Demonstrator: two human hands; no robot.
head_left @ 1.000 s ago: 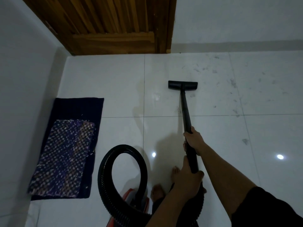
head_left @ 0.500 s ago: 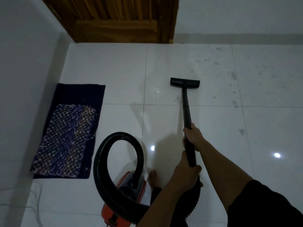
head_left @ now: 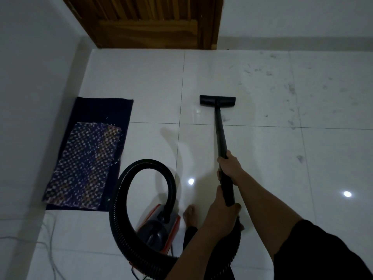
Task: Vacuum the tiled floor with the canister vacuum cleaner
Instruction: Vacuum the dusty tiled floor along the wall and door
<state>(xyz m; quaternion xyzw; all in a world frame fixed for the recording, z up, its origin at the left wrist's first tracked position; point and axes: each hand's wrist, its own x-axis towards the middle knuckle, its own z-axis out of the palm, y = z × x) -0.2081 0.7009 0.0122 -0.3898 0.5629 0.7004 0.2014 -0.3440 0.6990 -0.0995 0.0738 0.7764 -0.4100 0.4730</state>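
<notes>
Both hands, right hand (head_left: 229,165) ahead of left hand (head_left: 221,214), clench the black vacuum wand (head_left: 220,134); keep its flat black nozzle (head_left: 217,100) flush, sweeping toward the white tiled floor's (head_left: 262,158) dusty far-right corner.

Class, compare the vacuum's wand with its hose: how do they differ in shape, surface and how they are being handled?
The wand is straight and rigid; the hose curls in a loop. The wand looks smooth; the hose is ribbed. Both hands, right hand and left hand, grip the wand; the hose arches free up to the left hand's grip. Both are black.
</notes>
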